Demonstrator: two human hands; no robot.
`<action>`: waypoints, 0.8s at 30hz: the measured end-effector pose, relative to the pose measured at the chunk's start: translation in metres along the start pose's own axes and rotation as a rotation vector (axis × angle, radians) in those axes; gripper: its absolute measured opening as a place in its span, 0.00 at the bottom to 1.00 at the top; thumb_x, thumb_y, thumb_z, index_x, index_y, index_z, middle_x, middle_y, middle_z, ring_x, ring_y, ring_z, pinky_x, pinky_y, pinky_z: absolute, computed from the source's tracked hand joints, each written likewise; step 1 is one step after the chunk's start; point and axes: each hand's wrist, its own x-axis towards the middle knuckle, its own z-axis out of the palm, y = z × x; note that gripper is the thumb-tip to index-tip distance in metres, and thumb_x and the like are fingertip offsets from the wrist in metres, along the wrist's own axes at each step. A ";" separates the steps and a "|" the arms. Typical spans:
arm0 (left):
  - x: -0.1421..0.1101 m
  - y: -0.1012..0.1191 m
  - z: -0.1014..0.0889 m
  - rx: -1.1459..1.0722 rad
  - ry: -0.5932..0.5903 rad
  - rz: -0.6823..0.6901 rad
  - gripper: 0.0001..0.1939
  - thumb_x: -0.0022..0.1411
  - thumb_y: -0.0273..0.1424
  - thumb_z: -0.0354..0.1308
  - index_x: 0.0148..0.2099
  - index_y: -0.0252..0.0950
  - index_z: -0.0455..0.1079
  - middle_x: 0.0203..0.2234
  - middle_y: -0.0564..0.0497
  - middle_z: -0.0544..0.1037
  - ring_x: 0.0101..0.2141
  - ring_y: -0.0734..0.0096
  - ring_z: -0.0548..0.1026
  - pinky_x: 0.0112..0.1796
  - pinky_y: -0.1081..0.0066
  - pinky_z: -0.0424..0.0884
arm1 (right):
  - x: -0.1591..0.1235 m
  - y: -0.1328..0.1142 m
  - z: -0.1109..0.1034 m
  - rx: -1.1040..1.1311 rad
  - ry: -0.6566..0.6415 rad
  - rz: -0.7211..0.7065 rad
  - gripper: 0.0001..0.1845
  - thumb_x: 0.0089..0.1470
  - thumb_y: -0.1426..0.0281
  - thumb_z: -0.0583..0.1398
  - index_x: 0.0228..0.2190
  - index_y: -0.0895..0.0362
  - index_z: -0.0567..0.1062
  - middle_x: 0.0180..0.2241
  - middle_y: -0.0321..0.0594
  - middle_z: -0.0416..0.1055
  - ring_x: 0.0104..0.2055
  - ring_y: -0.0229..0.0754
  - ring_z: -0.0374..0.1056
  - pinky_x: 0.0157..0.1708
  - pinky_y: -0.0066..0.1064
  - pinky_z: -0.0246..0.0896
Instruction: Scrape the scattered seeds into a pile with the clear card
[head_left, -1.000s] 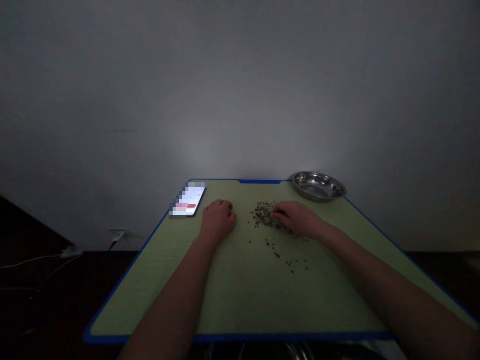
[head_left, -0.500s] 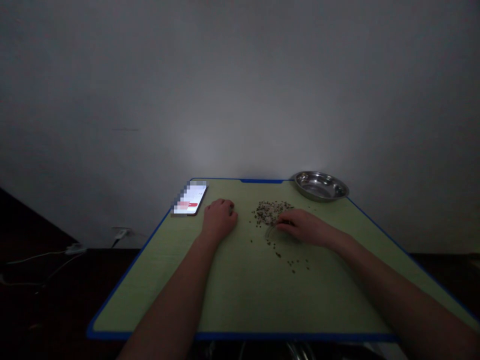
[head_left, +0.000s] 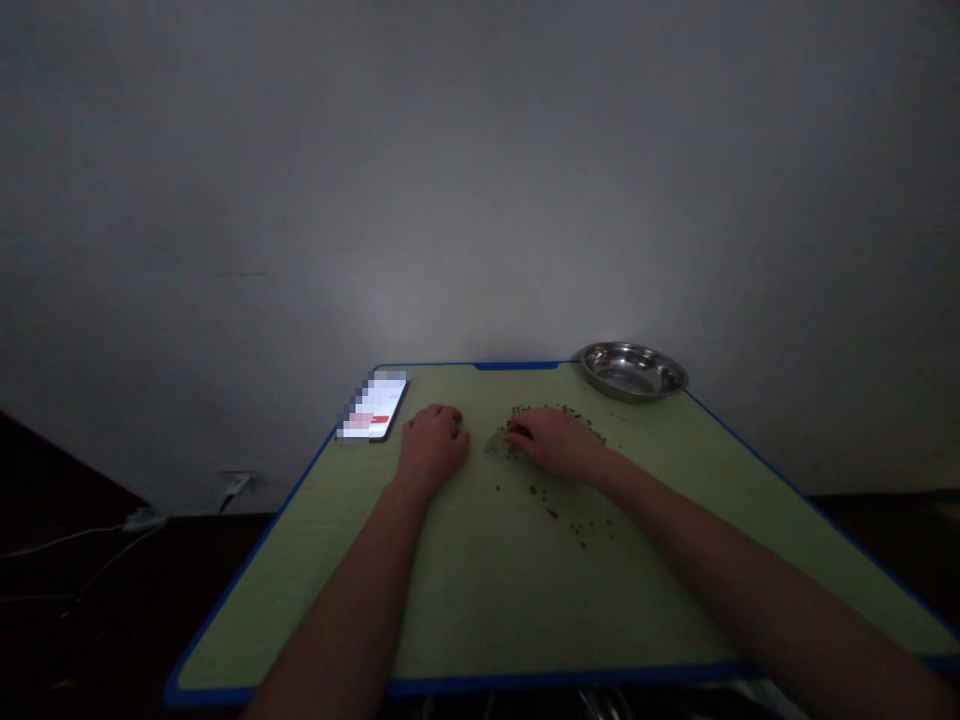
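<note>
the dark little bits [head_left: 589, 422] lie in a pile near the middle of the table [head_left: 480, 600], partly hidden by the right hand [head_left: 559, 440], with loose bits [head_left: 533, 490] scattered on the near side. the right hand's fingertips are pinched nearly together on a thin clear piece [head_left: 495, 446] (its shape is hard to make out in this dim light), which reaches out toward the left hand. the left hand [head_left: 433, 445] rests on the table, apart from the pile, its fingers loosely curled; whether they hold anything i cannot tell. beyond the left hand, a lit phone [head_left: 390, 400] lies by the left edge, and a shiny metal bowl [head_left: 634, 378] sits at the far right corner.
</note>
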 end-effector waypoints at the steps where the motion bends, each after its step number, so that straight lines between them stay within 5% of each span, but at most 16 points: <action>1: 0.000 0.000 0.000 0.004 -0.002 -0.002 0.14 0.58 0.32 0.50 0.45 0.37 0.72 0.46 0.43 0.75 0.48 0.58 0.71 0.48 0.59 0.64 | 0.004 -0.001 0.001 -0.001 0.008 0.016 0.12 0.60 0.63 0.56 0.33 0.56 0.77 0.35 0.45 0.78 0.35 0.44 0.70 0.33 0.32 0.56; 13: 0.001 -0.001 -0.001 -0.004 -0.014 0.006 0.14 0.59 0.31 0.49 0.45 0.37 0.72 0.45 0.43 0.75 0.47 0.58 0.71 0.48 0.59 0.64 | 0.017 0.031 -0.005 0.019 0.121 0.230 0.14 0.60 0.64 0.55 0.30 0.57 0.77 0.34 0.48 0.77 0.35 0.46 0.70 0.30 0.32 0.56; 19: 0.000 0.000 -0.002 -0.008 -0.014 0.005 0.15 0.58 0.32 0.49 0.45 0.36 0.72 0.45 0.43 0.75 0.48 0.58 0.71 0.48 0.59 0.65 | 0.003 0.049 -0.042 0.101 0.147 0.181 0.15 0.60 0.67 0.54 0.24 0.56 0.74 0.27 0.40 0.75 0.28 0.39 0.68 0.29 0.30 0.56; 24: 0.001 0.000 0.000 -0.013 0.004 0.009 0.14 0.58 0.31 0.50 0.44 0.36 0.72 0.45 0.43 0.75 0.47 0.58 0.71 0.48 0.59 0.64 | -0.038 0.076 -0.069 0.140 0.097 0.142 0.11 0.57 0.65 0.56 0.30 0.56 0.76 0.27 0.39 0.75 0.25 0.38 0.67 0.27 0.30 0.57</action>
